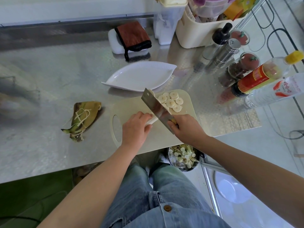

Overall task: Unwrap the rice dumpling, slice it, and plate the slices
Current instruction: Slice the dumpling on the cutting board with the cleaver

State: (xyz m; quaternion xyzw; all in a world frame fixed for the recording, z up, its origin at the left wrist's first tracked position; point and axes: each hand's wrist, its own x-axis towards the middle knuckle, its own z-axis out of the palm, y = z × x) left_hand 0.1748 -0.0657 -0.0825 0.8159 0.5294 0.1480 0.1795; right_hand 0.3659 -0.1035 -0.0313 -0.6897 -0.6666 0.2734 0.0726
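On the pale cutting board (pixel 131 104) lies the unwrapped white rice dumpling (pixel 151 120), a short stub. My left hand (pixel 135 127) curls over it and holds it down. My right hand (pixel 185 127) grips the handle of a cleaver (pixel 156 106), whose blade stands on the dumpling just right of my left fingers. Several round slices (pixel 171 101) lie in a heap on the board's far right part, beyond the blade. A white leaf-shaped plate (pixel 139 76) sits behind the board with nothing on it. The leaf wrapper with its string (pixel 82 117) lies on the steel counter to the left.
Bottles (pixel 256 78), a shaker (pixel 228 50) and jars crowd the counter's right side. A folded brown cloth on a white block (pixel 131 38) and a cream bin (pixel 197 30) stand at the back. Below the counter edge sits a pot of scraps (pixel 183 157).
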